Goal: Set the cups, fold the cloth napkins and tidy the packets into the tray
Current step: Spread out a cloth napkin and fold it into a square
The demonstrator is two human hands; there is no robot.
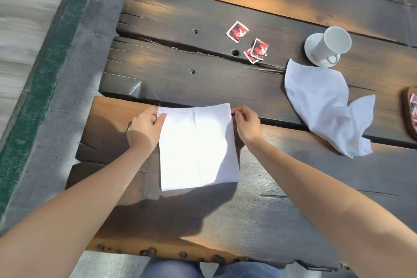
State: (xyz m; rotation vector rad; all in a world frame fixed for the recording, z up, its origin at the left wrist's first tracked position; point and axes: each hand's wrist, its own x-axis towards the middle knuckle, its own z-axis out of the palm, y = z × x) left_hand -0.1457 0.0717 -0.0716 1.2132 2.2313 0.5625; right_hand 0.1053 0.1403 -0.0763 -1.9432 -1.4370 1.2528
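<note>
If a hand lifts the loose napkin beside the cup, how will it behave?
Likely floppy: the loose napkin lies rumpled in soft folds, so it should droop from wherever it is pinched. Probably light, being thin cloth. Its corner lies close to the saucer, so dragging might nudge that.

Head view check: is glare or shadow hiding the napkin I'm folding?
Head view: sunlight washes out the middle of the folded napkin, though its edges show; the left hand and right hand, pinching its far corners, and the arms cast shadows on the table; wide-angle bending curves its planks.
</note>
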